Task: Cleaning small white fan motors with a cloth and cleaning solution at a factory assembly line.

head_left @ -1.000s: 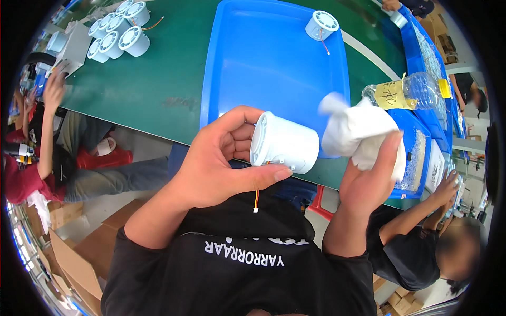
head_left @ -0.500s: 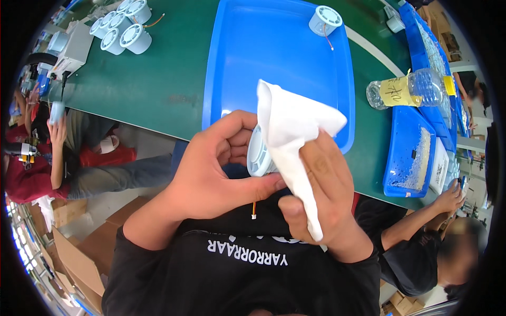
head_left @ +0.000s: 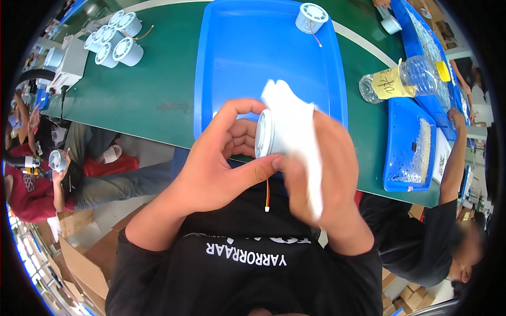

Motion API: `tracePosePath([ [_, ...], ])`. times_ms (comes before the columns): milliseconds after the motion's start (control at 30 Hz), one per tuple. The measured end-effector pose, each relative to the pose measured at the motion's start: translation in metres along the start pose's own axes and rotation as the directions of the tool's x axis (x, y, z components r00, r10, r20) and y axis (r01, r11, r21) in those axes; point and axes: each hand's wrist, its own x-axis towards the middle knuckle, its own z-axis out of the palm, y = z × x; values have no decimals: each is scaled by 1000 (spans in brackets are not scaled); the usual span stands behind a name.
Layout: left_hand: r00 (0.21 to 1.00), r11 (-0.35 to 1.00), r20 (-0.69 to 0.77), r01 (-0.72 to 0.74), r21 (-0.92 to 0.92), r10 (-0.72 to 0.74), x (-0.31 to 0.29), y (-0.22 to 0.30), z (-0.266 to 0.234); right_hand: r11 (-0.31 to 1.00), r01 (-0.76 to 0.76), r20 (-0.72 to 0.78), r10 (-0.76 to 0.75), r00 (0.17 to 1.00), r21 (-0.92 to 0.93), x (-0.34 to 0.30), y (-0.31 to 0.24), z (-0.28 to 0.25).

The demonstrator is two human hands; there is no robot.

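Between thumb and fingers, my left hand [head_left: 211, 163] grips a pale blue round plastic housing [head_left: 265, 134], turned on its side. A thin red, yellow and black cable [head_left: 268, 195] with a white plug hangs below it. My right hand [head_left: 332, 163], smeared by motion, is closed on a white cloth [head_left: 290, 116]. The cloth lies against the right side of the housing and hides that side. Both hands are over the near edge of a blue tray [head_left: 247, 58]. A similar housing [head_left: 311, 18] with its cable stands at the tray's far right.
Several pale blue housings [head_left: 126, 51] cluster at the left back of the green table [head_left: 153, 89]. To the right lie a clear bottle [head_left: 400, 81] and a blue bin [head_left: 395, 158] of small pale parts. Co-workers sit at left [head_left: 31, 195] and right [head_left: 416, 253].
The housing and both hands have moved slightly up in view. My right hand has shifted with the cloth, which now hangs more upright. The right co-worker's arm has reached forward.
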Motion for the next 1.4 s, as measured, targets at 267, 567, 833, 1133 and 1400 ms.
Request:
tracePosePath([
  [267, 904, 766, 201, -427, 481, 378, 0, 12, 0, 657, -538, 353, 406, 843, 528, 17, 8, -16],
  [567, 965, 903, 58, 260, -341, -256, 6, 20, 10, 990, -35, 43, 29, 999, 140, 21, 17, -2],
  [833, 968, 954, 40, -250, 164, 247, -6, 4, 6, 899, -358, 287, 284, 915, 252, 21, -1, -15],
  [1133, 809, 718, 181, -582, 382, 559, 3, -14, -12, 711, -643, 127, 637, 760, 284, 8, 33, -16],
  [1400, 763, 644, 163, -623, 444, 626, 3, -14, -22, -296, -484, 567, 386, 728, 824, -26, 22, -18],
])
